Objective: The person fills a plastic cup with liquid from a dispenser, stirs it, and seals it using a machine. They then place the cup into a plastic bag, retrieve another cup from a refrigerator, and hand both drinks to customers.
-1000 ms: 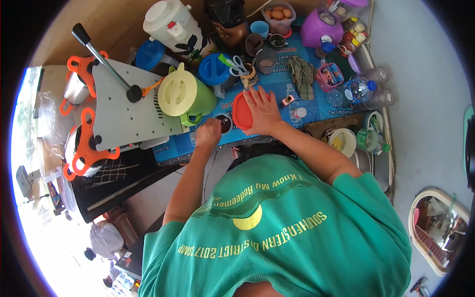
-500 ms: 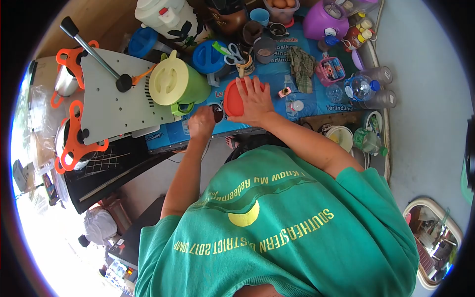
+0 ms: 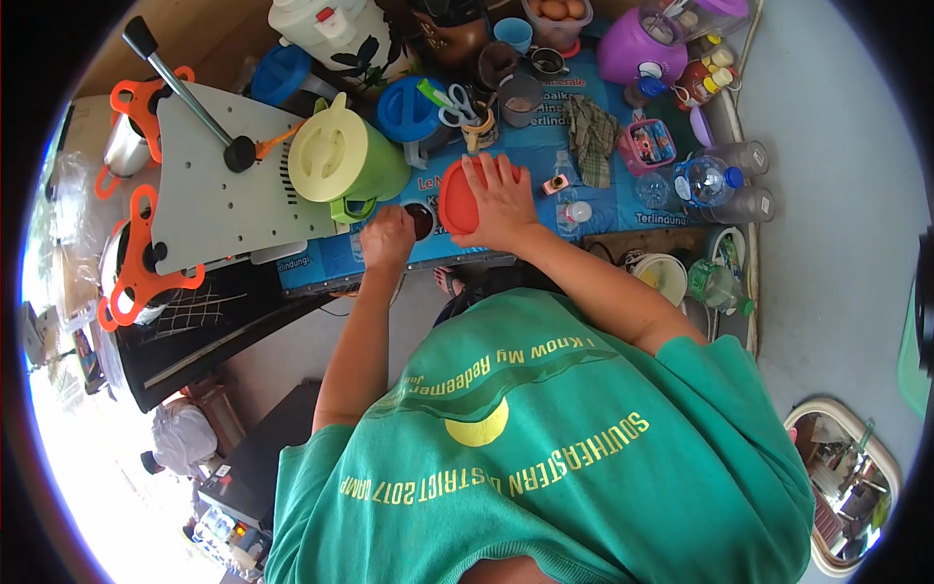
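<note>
My left hand is closed in a fist at the left side of a cup of dark liquid. It seems to grip the cup there, though a handle is hidden by the fingers. My right hand lies open, fingers spread, over a round red lid just right of the cup. Whatever is under the lid is hidden. Behind my left hand stands a green pitcher with a pale yellow lid. A small pink-and-white item lies right of my right hand.
A grey perforated stand with a lever rises at the left. Behind are a blue-lidded pitcher, scissors in a holder and dark cups. To the right lie a checked cloth, a pink basket and plastic bottles.
My left hand and the cup have shifted slightly left. My right hand stays on the red lid. The whole view has moved a little too.
</note>
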### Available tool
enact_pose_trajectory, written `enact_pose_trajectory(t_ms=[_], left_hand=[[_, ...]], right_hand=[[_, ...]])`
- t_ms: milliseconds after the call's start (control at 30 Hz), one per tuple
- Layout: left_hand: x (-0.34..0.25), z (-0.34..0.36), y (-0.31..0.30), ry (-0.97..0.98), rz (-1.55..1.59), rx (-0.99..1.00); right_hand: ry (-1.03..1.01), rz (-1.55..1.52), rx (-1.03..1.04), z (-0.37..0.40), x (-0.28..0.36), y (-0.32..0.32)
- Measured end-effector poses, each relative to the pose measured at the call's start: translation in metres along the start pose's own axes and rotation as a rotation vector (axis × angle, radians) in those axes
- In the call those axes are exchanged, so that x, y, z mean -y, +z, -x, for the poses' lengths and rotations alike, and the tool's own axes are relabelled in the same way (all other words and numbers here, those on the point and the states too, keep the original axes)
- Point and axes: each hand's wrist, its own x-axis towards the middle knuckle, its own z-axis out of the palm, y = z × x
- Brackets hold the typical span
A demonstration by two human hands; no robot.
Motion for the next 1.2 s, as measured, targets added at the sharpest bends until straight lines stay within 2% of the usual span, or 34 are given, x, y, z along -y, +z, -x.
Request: enact_pose_trajectory(t_ms=[133,200,233,300,333,400,533,600,733,833,933,1000,1100,1200], left_hand=[[0.000,0.003,-0.002,0.111,0.174,-0.005],[0.000,0.004,-0.003,-0.049,0.016,0.028],[-0.002,0.004,-0.002,-0.047,0.017,0.027],[-0.001,0.009,-0.002,0.089,0.183,-0.069],[0.001,0.012,-0.002,0.084,0.177,-0.070],[0.003,0.012,-0.001,-0.009,0.073,-0.052],[-0.001,0.016,-0.003,0.037,0.171,-0.059],[-0.001,0.013,-0.002,-0.073,0.103,-0.021],[-0.007,0.013,-0.002,-0.032,0.202,-0.040],[-0.007,0.015,-0.002,-0.133,0.037,-0.021],[-0.022,0.024,-0.039,-0.033,0.102,-0.036],[-0.029,0.032,-0.067,0.115,0.043,-0.131],[-0.033,0.051,-0.094,0.216,-0.027,-0.137],[-0.041,0.053,-0.118,0.227,-0.033,-0.176]], right_hand=[[-0.058,-0.016,-0.004,0.005,-0.008,-0.001],[-0.079,-0.023,-0.020,0.005,-0.015,0.000],[-0.102,-0.033,-0.050,0.005,-0.018,0.002],[-0.134,-0.048,-0.080,0.006,-0.017,0.002],[-0.126,-0.044,-0.061,0.006,-0.017,0.001],[-0.123,-0.040,-0.050,0.005,-0.017,-0.001],[-0.146,-0.075,-0.084,0.007,-0.019,0.003],[-0.149,-0.082,-0.088,0.005,-0.020,0.003],[-0.148,-0.092,-0.077,0.007,-0.020,0.002],[-0.143,-0.094,-0.067,0.006,-0.020,0.003],[-0.144,-0.096,-0.053,0.006,-0.021,0.001],[-0.142,-0.099,-0.043,0.006,-0.021,0.000],[-0.140,-0.119,-0.061,0.006,-0.022,0.002],[-0.136,-0.124,-0.041,0.006,-0.022,-0.002]])
